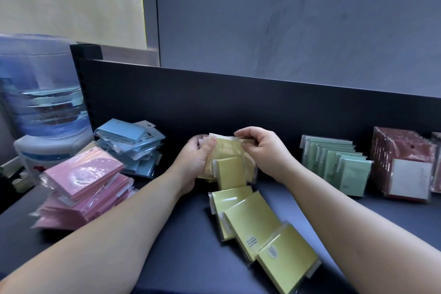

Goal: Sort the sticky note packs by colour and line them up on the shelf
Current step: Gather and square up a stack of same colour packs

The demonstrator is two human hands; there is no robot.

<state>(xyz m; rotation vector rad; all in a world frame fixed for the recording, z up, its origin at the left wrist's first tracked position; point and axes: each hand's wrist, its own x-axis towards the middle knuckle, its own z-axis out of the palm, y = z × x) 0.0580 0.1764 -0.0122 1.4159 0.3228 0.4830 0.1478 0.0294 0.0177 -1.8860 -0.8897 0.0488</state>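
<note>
**Yellow packs in hand at the middle of the shelf**

A person's two bare hands close on a bunch of yellow sticky note packs [228, 154] at the centre of a dark shelf [181, 253], close to its black back panel [238, 102]. The left hand [196, 159] cups the bunch from the left, fingers curled behind it and thumb pressed on the front; the right hand [265, 150] pinches the clear wrapper along the top edge. Whether the bunch rests on the shelf or is held clear of it cannot be told.

More yellow packs [253, 219] lie overlapping in a loose line that runs from just below the hands toward the near right. To the left sit two untidy heaps — pink packs [88, 181] nearer, blue packs [133, 143] farther back. To the right, green packs [338, 164] stand in a neat row leaning toward the back panel, and dark red packs [405, 162] stand beside them at the far right. A water dispenser bottle [40, 93] stands beyond the shelf's left end.
</note>
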